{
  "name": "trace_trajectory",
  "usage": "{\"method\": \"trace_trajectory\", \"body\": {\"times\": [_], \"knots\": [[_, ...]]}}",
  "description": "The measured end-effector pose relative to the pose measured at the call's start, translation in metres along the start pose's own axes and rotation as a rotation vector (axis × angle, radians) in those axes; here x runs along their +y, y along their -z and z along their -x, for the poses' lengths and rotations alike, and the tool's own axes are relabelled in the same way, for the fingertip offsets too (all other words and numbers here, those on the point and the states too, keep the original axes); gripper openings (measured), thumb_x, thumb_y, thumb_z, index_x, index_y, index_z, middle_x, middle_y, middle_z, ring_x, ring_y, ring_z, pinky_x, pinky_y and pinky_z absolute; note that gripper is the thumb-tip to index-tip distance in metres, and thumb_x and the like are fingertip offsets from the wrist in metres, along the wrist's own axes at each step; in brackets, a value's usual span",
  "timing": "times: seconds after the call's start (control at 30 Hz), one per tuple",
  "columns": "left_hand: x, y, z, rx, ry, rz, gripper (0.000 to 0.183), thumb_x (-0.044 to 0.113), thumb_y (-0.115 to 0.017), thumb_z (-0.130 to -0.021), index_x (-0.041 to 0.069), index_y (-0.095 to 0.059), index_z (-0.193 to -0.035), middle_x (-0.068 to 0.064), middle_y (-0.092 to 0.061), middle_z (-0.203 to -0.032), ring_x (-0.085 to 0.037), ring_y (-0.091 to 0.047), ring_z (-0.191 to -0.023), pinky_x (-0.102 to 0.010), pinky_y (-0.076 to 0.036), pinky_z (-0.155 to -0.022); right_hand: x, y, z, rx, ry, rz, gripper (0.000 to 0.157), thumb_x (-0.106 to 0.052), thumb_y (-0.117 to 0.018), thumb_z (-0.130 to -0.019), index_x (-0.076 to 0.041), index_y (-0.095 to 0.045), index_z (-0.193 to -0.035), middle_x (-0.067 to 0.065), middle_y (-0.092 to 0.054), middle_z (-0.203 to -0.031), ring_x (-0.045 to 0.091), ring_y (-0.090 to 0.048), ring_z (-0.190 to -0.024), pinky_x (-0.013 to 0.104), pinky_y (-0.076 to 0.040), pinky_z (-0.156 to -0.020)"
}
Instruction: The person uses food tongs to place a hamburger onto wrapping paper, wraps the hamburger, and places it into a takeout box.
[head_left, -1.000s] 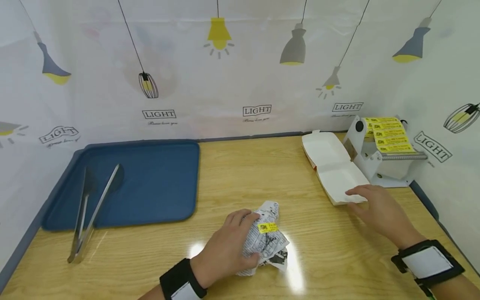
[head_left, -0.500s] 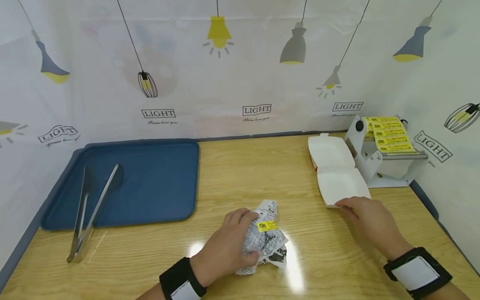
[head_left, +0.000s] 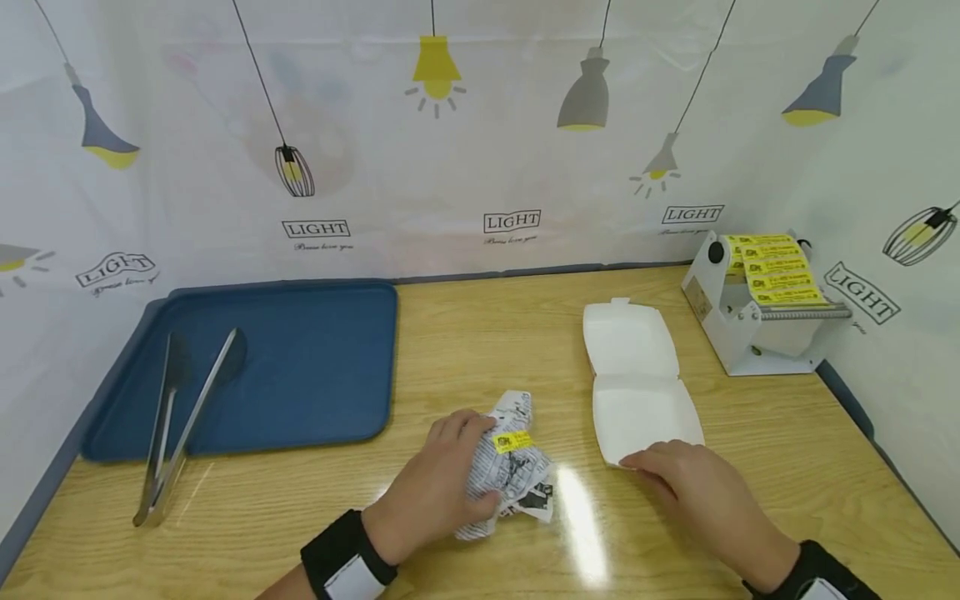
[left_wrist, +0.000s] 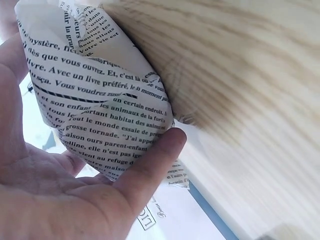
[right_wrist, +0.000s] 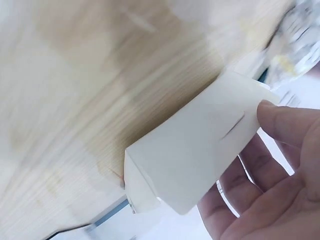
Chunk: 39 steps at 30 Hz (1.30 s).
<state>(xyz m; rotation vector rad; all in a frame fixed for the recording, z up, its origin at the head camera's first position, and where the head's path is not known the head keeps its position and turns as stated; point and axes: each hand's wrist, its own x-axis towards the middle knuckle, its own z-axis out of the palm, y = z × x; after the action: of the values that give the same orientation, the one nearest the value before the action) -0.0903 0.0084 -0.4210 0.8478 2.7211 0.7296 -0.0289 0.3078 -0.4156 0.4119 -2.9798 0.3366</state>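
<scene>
My left hand [head_left: 431, 487] grips a newsprint-wrapped bundle [head_left: 510, 475] that rests on the table, thumb on the near side and fingers over the far side. A yellow sticker [head_left: 513, 442] lies across its top; whatever is inside the paper is hidden. In the left wrist view the printed paper [left_wrist: 100, 100] sits between thumb and fingers. To the right, my right hand [head_left: 705, 500] pinches the near edge of a white takeout box [head_left: 645, 417], whose lid lies back, away from me. The right wrist view shows the thumb against the box's slotted front wall [right_wrist: 195, 145].
A blue tray [head_left: 322, 367] lies at the left, with metal tongs [head_left: 187, 425] resting over its near edge. At the back right stands a white label dispenser [head_left: 765, 308] with yellow labels. A printed curtain [head_left: 375, 125] closes off the table's back.
My right hand has taken hold of the box and drawn it nearer and leftward, away from the label dispenser. The left hand has shifted slightly left with the wrapped bundle.
</scene>
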Motion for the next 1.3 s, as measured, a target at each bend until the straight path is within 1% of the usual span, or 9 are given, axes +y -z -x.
{"method": "trace_trajectory", "body": {"times": [0.17, 0.43, 0.57, 0.7, 0.83, 0.97, 1.03, 1.13, 1.3], "knots": [[-0.006, 0.003, 0.001, 0.002, 0.010, 0.004, 0.077, 0.034, -0.074, -0.077, 0.009, -0.041, -0.142, -0.016, -0.045, -0.144, -0.032, -0.038, -0.133, -0.047, -0.051, -0.103, -0.020, -0.003, 0.018, 0.024, 0.134, -0.018, 0.024, -0.008, -0.078, -0.073, -0.023, -0.077, -0.092, -0.012, -0.074, -0.084, 0.007, -0.065, -0.079, 0.031, -0.059, -0.066], [-0.009, 0.005, 0.003, 0.003, 0.000, 0.028, 0.077, 0.033, -0.074, -0.078, 0.007, -0.041, -0.142, -0.017, -0.045, -0.143, -0.033, -0.038, -0.132, -0.048, -0.050, -0.103, -0.033, -0.011, 0.036, -0.262, 0.204, -0.187, 0.019, -0.017, -0.071, -0.082, -0.024, -0.077, -0.099, -0.011, -0.075, -0.087, 0.003, -0.062, -0.079, 0.027, -0.057, -0.062], [-0.011, 0.005, 0.003, 0.006, -0.007, 0.024, 0.077, 0.034, -0.074, -0.078, 0.007, -0.041, -0.142, -0.017, -0.046, -0.142, -0.033, -0.039, -0.131, -0.048, -0.050, -0.103, -0.035, -0.015, 0.041, -0.222, 0.295, -0.204, 0.020, -0.014, -0.072, -0.080, -0.022, -0.077, -0.098, -0.012, -0.074, -0.083, 0.002, -0.061, -0.077, 0.022, -0.052, -0.058], [-0.012, 0.005, 0.003, 0.010, -0.017, 0.028, 0.077, 0.035, -0.075, -0.078, 0.008, -0.041, -0.142, -0.016, -0.046, -0.142, -0.032, -0.039, -0.132, -0.048, -0.050, -0.103, -0.037, -0.007, 0.041, -0.254, 0.230, -0.174, 0.024, -0.028, -0.071, -0.083, -0.023, -0.074, -0.107, -0.011, -0.075, -0.092, 0.006, -0.063, -0.083, 0.026, -0.055, -0.063], [-0.014, 0.005, 0.003, 0.033, -0.041, 0.023, 0.079, 0.037, -0.076, -0.076, 0.010, -0.043, -0.142, -0.015, -0.047, -0.142, -0.032, -0.039, -0.132, -0.049, -0.048, -0.105, -0.041, 0.014, 0.033, -0.271, 0.090, -0.174, 0.045, -0.052, -0.064, -0.085, -0.026, -0.066, -0.122, -0.010, -0.071, -0.110, 0.009, -0.063, -0.096, 0.034, -0.060, -0.071], [-0.015, 0.006, 0.005, 0.043, -0.043, 0.014, 0.085, 0.041, -0.077, -0.074, 0.010, -0.042, -0.144, -0.018, -0.043, -0.149, -0.032, -0.037, -0.136, -0.051, -0.047, -0.107, -0.053, 0.031, 0.016, -0.197, 0.024, -0.228, 0.067, -0.056, -0.067, -0.080, -0.024, -0.053, -0.138, -0.005, -0.059, -0.136, 0.013, -0.057, -0.119, 0.043, -0.060, -0.087], [-0.015, 0.008, 0.006, 0.030, -0.032, 0.020, 0.092, 0.045, -0.078, -0.073, 0.012, -0.037, -0.148, -0.019, -0.035, -0.155, -0.032, -0.034, -0.140, -0.052, -0.046, -0.108, -0.058, 0.034, 0.005, -0.157, 0.050, -0.244, 0.080, -0.053, -0.072, -0.078, -0.021, -0.044, -0.145, 0.001, -0.051, -0.147, 0.018, -0.051, -0.128, 0.047, -0.057, -0.095], [-0.017, 0.014, 0.008, 0.020, -0.014, 0.047, 0.109, 0.053, -0.079, -0.069, 0.015, -0.025, -0.155, -0.017, -0.024, -0.162, -0.032, -0.026, -0.145, -0.056, -0.044, -0.110, -0.060, 0.033, -0.014, -0.152, 0.108, -0.266, 0.100, -0.062, -0.069, -0.074, -0.018, -0.029, -0.154, 0.010, -0.036, -0.158, 0.026, -0.042, -0.138, 0.051, -0.053, -0.100], [-0.023, 0.027, 0.012, 0.015, -0.022, 0.060, 0.141, 0.063, -0.083, -0.052, 0.012, -0.007, -0.159, -0.013, -0.005, -0.167, -0.030, -0.005, -0.151, -0.064, -0.028, -0.117, -0.065, 0.026, -0.047, -0.265, 0.154, -0.345, 0.126, -0.076, -0.061, -0.064, -0.016, -0.003, -0.159, 0.015, -0.005, -0.167, 0.032, -0.018, -0.149, 0.055, -0.044, -0.109]]}}
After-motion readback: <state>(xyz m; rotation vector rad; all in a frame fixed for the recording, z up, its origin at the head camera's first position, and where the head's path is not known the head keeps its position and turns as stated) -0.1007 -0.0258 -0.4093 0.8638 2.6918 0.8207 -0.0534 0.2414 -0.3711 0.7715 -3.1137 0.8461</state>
